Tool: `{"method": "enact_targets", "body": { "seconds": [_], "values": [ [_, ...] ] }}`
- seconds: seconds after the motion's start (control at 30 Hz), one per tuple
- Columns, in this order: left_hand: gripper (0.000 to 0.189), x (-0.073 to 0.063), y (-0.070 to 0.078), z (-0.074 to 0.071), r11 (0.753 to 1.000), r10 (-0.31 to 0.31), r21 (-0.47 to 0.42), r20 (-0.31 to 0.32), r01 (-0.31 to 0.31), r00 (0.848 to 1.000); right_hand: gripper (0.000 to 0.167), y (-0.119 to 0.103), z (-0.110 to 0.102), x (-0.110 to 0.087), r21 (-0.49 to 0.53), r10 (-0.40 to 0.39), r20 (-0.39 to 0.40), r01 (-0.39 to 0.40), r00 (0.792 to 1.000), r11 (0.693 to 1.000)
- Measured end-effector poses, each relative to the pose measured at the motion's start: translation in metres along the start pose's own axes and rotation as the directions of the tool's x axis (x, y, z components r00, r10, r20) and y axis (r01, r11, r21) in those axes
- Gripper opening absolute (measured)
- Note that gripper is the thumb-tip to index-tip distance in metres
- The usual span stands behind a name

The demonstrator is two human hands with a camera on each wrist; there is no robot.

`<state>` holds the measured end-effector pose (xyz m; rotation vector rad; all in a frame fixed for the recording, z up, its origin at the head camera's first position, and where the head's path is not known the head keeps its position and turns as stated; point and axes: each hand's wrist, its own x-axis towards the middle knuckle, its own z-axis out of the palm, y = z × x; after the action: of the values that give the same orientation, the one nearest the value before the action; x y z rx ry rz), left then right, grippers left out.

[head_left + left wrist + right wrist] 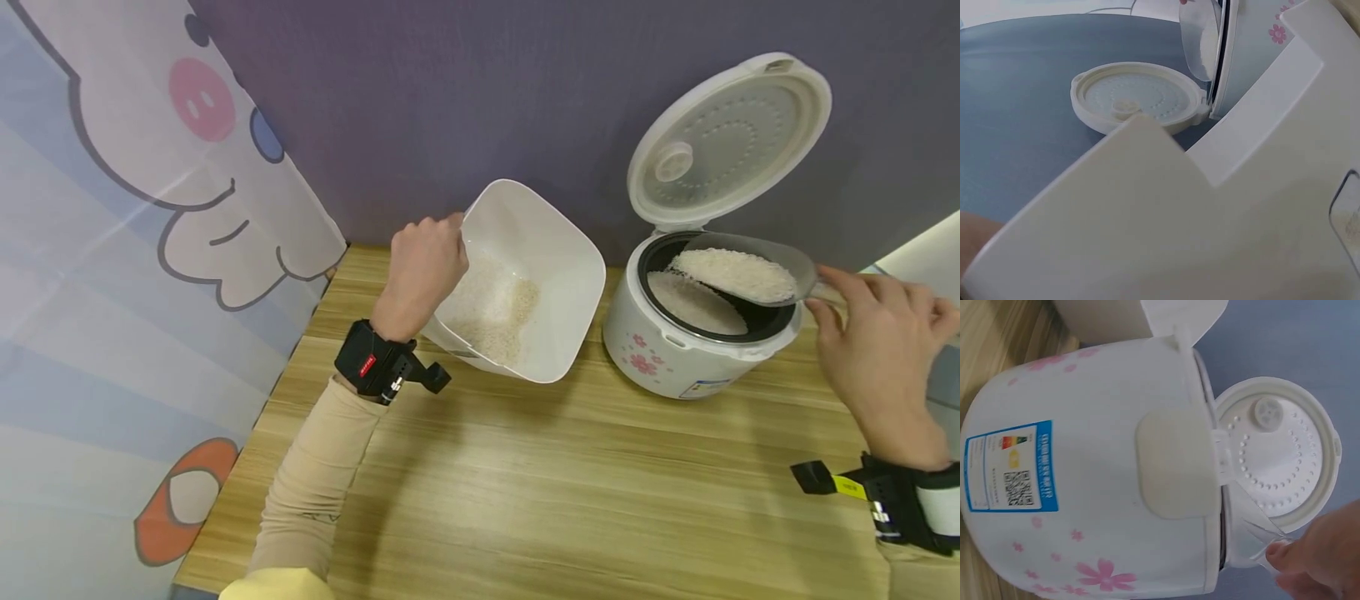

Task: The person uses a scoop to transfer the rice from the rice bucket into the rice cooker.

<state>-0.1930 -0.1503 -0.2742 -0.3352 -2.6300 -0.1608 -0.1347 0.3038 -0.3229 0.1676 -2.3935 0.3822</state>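
Note:
My left hand [429,265] grips the left rim of a white rice bin [558,312], which tilts toward me with loose rice [495,321] at its bottom. In my right hand [881,354] is the handle of a clear rice scoop [798,262], pinched between thumb and fingers. White rice [738,273] heaps in the scoop, which overlaps the mouth of the rice cooker [637,342]. More rice [690,302] lies in the cooker's dark inner pot. In the right wrist view, the thumb and fingers [1280,555] press the scoop's handle beside the cooker rim.
The cooker's lid [731,137] stands raised against the dark wall [450,92] behind. A cartoon-printed curtain [97,333] hangs along the left side of the wooden table [540,492]. The bin stands just left of the cooker.

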Motion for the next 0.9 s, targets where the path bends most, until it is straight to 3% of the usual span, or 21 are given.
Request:
{"method": "enact_targets", "body": {
  "seconds": [0.27, 0.43, 0.8, 0.9],
  "values": [
    [0.023, -0.001, 0.003, -0.001, 1.000, -0.003, -0.002, 0.002, 0.003, 1.000, 0.031, 0.005, 0.006, -0.004, -0.019, -0.052, -0.105, 0.050, 0.993, 0.999],
    [0.024, -0.001, 0.003, -0.001, 1.000, 0.000, 0.003, -0.008, 0.000, 1.000, 0.029, 0.003, 0.011, -0.004, -0.025, -0.081, -0.207, 0.078, 0.975, 0.997],
    [0.021, 0.000, 0.002, -0.001, 1.000, -0.015, 0.018, 0.007, 0.015, 1.000, 0.024, -0.009, 0.022, -0.004, -0.115, -0.165, -0.390, 0.130, 0.906, 0.985],
    [0.021, 0.000, 0.002, -0.001, 1.000, -0.012, 0.011, 0.007, 0.012, 1.000, 0.020, -0.013, 0.025, -0.003, -0.142, -0.203, -0.456, 0.154, 0.867, 0.978]
  ]
}}
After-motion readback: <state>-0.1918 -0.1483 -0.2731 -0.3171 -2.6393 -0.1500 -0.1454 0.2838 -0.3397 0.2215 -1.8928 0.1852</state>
